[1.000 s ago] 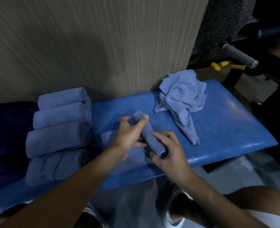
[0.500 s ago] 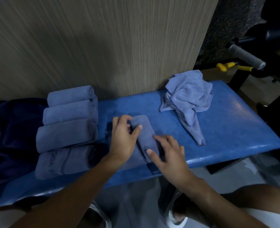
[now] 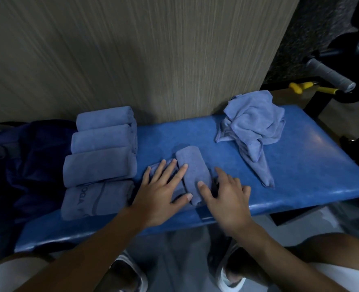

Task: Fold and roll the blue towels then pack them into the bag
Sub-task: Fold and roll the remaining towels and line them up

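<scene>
At the near edge of the bench (image 3: 313, 171), I am working on the half-rolled towel (image 3: 195, 171), which is lying as a short, fat roll between my hands. My left grip (image 3: 161, 197) is spreading flat with straight fingers, the forefinger tip resting on top of the roll and the other fingers pressing the unrolled flap beside it. My right grip (image 3: 227, 199) is likewise lying open and splayed, with only the thumb tip touching the roll's near end. Neither is pinching anything.

Judging the job, four finished rolls (image 3: 102, 144) are lying side by side at the left end of the bench, just beside the dark bag (image 3: 33, 165), so a good share of the rolling is looking done. This fifth one is needing its last flap wound in. To the right, well apart from my hands, a crumpled heap (image 3: 252, 127) of blue towelling is waiting unfolded. How many towels are in it I cannot tell. The packing is looking not yet begun, though the bag is too dark for me to be sure nothing is lying inside it.
</scene>
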